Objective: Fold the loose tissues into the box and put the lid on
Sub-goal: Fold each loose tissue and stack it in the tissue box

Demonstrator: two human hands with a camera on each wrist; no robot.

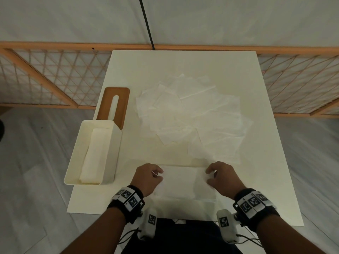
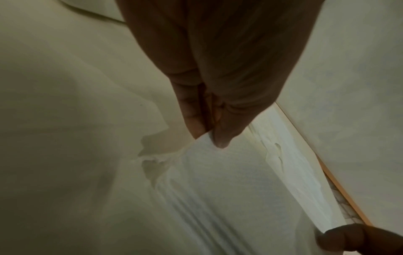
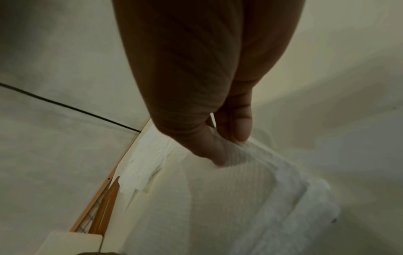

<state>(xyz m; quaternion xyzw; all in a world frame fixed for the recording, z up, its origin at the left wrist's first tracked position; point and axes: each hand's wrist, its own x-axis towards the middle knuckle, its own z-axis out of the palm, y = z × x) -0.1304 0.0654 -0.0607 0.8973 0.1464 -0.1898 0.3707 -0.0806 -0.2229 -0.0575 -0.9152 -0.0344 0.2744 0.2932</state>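
While both hands' fingers pinch a tissue (image 1: 180,181), the white table (image 1: 271,189) (grey floor (image 1: 36,171) below) fronts an orange lattice (image 1: 55,77).

A staged recording room, it seems: plain grey fabric backdrop (image 1: 220,21), wooden lattice barrier (image 1: 55,77), grey plank floor (image 1: 36,162), white desk (image 1: 266,180).

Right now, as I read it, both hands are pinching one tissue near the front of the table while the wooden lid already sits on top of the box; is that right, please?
Not quite: the lid is not on the box. The head view shows it lying on the table just behind the open box, which holds folded tissues. The rest stands: left hand and right hand pinch one tissue near the front.
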